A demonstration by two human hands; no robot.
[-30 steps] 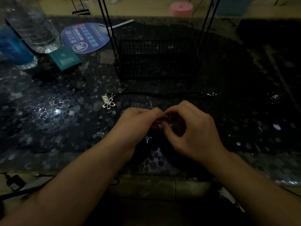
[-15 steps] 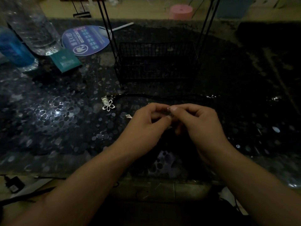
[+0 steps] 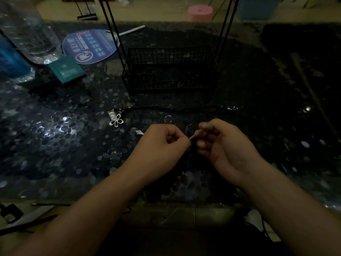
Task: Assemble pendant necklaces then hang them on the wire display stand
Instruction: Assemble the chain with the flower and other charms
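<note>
While the wire display stand (image 3: 170, 69) at the back of the dark table (image 3: 55, 145) carried nothing we could see, we judged the task to be at an early stage: no necklace hung, assembly under way. Our left hand (image 3: 162, 143) was curled with fingertips pinched on one end of a small pale silvery piece (image 3: 194, 135), and our right hand (image 3: 221, 143) pinched its other end between thumb and forefinger (most likely a pendant or clasp part, though we could not tell which). A black cord (image 3: 180, 109) lay stretched on the table in front of the stand, with a flower pendant (image 3: 115, 121) at its left end; whether that one was fully fastened we could not make out. A tiny loose charm (image 3: 139, 132) lay just beside the left hand. The light was poor, the stand's upper rails were cut off, and any cord between the hands was lost against the table.
</note>
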